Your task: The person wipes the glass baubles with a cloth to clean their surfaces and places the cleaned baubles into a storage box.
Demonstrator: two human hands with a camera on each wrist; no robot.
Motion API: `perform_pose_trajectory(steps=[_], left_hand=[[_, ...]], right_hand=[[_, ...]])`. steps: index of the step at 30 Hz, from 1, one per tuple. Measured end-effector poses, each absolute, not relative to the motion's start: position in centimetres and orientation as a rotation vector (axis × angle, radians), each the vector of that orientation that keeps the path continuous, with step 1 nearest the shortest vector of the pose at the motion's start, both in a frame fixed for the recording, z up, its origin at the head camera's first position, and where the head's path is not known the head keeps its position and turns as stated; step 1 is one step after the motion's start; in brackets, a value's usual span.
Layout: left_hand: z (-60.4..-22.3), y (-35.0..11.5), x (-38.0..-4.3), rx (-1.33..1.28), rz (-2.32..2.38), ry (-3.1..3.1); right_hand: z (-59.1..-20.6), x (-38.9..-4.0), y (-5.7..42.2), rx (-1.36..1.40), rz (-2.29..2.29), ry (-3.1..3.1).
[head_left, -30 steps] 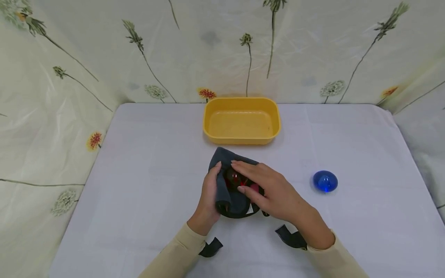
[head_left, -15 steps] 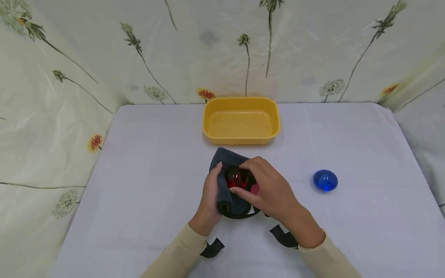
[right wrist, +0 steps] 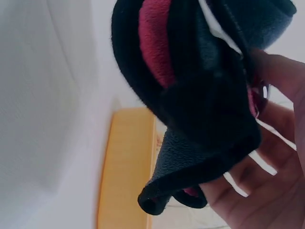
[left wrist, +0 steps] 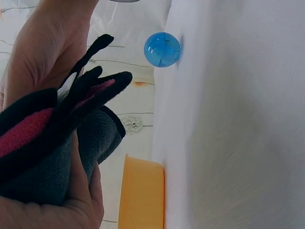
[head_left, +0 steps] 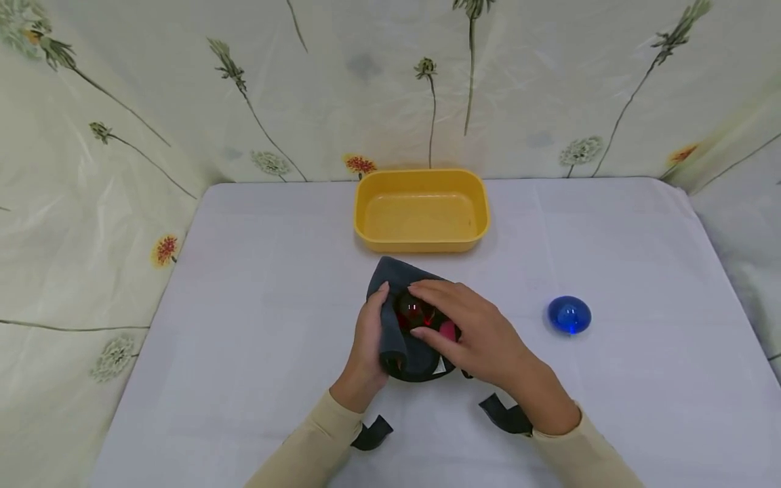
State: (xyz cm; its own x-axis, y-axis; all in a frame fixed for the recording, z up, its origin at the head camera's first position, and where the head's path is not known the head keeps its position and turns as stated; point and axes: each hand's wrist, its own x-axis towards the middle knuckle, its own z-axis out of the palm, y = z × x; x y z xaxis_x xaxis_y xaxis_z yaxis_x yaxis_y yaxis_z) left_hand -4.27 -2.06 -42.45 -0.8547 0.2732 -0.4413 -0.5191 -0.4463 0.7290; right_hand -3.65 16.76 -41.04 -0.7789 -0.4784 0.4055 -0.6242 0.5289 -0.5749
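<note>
A dark grey-blue cloth (head_left: 396, 274) with black edging and a pink underside is bunched up above the middle of the white table. My left hand (head_left: 366, 332) grips its left side, thumb on top. In the folds sits a shiny, see-through red ball (head_left: 411, 308), partly hidden by cloth and fingers. My right hand (head_left: 482, 332) curves over it from the right, fingers on the far side and thumb on the near side. From the right wrist view, the cloth (right wrist: 209, 109) hides most of the ball, and the right thumb (right wrist: 276, 71) bends in beside a fold.
Just behind the hands, near the table's back edge, stands a yellow tray (head_left: 421, 245). A clear blue ball (head_left: 569, 315) lies on the table to the right. Black straps (head_left: 373, 434) hang at both sleeves. Flower-printed sheeting (head_left: 378, 102) rises behind the table.
The right fingers and thumb shifted over the red ball, drawing in half a second ago and spreading back now. My left hand and the cloth stay nearly in place.
</note>
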Motion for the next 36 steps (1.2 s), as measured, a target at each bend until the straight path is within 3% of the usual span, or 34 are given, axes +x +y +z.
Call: perform_pose_trajectory(steps=[12, 23, 36], left_hand=[[-42.5, -2.0, -4.1, -0.36, 2.297, 1.321], [-42.5, -2.3, -4.0, -0.313, 2.303, 1.301], [-42.5, -2.3, -3.9, -0.302, 2.304, 1.26]], right_hand=[[-41.1, -3.7, 15.8, 0.86, 0.895, -2.52], [-40.1, -3.5, 17.4, 1.041, 1.083, -2.667], [-40.7, -3.5, 16.3, 0.91, 0.897, -2.516]])
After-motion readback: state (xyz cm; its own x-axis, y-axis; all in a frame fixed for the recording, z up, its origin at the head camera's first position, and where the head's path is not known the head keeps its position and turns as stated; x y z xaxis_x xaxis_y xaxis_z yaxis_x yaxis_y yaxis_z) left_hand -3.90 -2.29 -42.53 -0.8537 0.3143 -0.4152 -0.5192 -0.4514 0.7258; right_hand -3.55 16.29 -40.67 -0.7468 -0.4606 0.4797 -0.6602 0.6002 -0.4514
